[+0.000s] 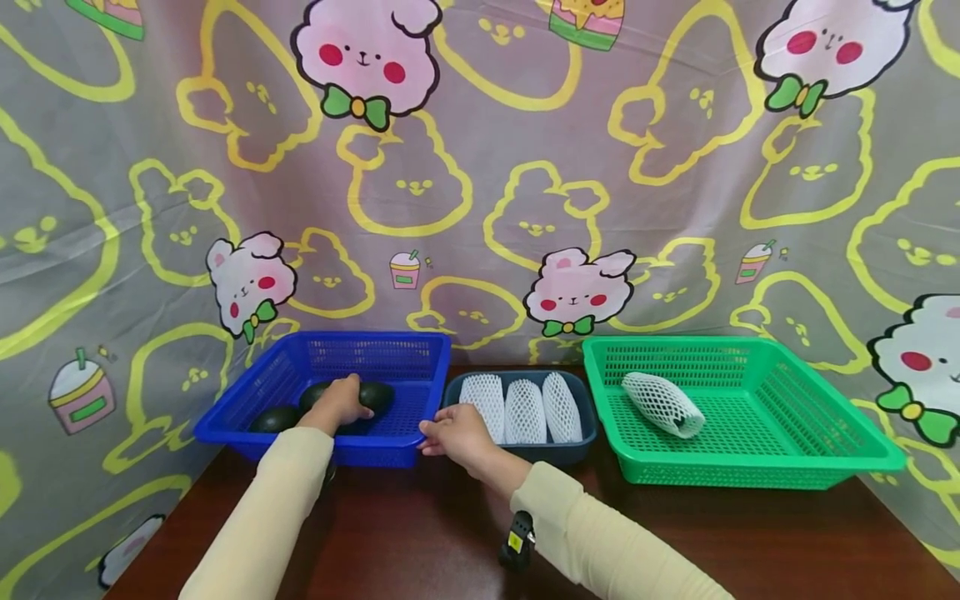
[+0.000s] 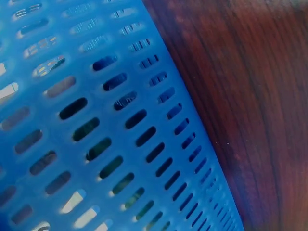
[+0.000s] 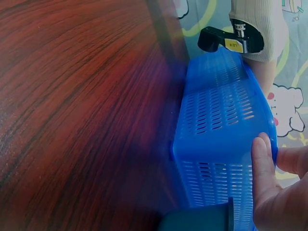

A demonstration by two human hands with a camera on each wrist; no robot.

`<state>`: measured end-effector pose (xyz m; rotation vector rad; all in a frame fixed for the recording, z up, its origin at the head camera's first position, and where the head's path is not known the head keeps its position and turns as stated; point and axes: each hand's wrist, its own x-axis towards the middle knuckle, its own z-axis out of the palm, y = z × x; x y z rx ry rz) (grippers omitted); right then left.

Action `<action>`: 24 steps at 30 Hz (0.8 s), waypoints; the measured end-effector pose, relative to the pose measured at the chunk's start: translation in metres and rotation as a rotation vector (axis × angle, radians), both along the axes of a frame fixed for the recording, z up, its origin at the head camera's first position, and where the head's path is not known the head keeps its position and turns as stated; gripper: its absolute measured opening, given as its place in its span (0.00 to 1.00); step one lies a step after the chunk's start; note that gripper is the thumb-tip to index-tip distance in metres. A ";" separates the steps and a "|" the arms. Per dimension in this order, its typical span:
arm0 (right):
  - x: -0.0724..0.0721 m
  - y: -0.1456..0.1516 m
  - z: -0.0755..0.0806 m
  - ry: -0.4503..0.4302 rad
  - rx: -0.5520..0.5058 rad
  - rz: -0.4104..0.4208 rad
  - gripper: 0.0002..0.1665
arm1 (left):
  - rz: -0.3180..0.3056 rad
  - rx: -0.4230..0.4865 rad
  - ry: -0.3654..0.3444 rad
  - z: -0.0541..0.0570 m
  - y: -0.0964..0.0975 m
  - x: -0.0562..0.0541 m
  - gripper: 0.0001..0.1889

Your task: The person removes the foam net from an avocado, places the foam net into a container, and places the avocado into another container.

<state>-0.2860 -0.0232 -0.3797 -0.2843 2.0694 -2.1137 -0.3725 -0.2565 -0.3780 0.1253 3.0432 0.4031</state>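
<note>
In the head view, my left hand (image 1: 339, 405) reaches over the front rim into the blue basket (image 1: 431, 392) and grips a dark green avocado (image 1: 377, 398) among others. Its fingertips are mostly hidden behind the hand. One more avocado (image 1: 275, 419) lies at the basket's front left, and another (image 1: 312, 395) shows just behind my wrist. My right hand (image 1: 463, 435) pinches the basket's front right corner; in the right wrist view its thumb and fingers (image 3: 262, 161) lie on either side of the rim. Only slotted basket wall (image 2: 130, 139) and table show in the left wrist view.
A dark blue-grey tray (image 1: 588, 410) holding white foam net sleeves (image 1: 524, 412) stands between the baskets. In the green basket (image 1: 780, 462) at right lies a net-sleeved piece (image 1: 663, 404), dark at its open end. A patterned cloth (image 1: 480, 167) hangs behind the brown table (image 1: 390, 533).
</note>
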 end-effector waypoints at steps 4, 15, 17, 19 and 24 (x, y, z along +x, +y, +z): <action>0.001 0.000 0.000 0.006 0.007 0.000 0.07 | -0.014 -0.010 0.023 -0.001 -0.002 0.000 0.39; 0.002 0.004 0.000 -0.003 -0.011 0.012 0.12 | -0.028 -0.019 0.076 0.001 -0.001 0.000 0.38; 0.002 0.006 0.001 -0.004 -0.016 0.015 0.14 | -0.031 -0.019 0.085 0.002 -0.001 0.001 0.37; 0.003 0.008 0.001 -0.003 -0.013 0.018 0.15 | -0.037 -0.021 0.088 0.003 -0.002 0.001 0.37; 0.004 0.014 0.000 -0.008 0.003 0.024 0.18 | -0.043 -0.032 0.098 0.003 -0.001 0.002 0.34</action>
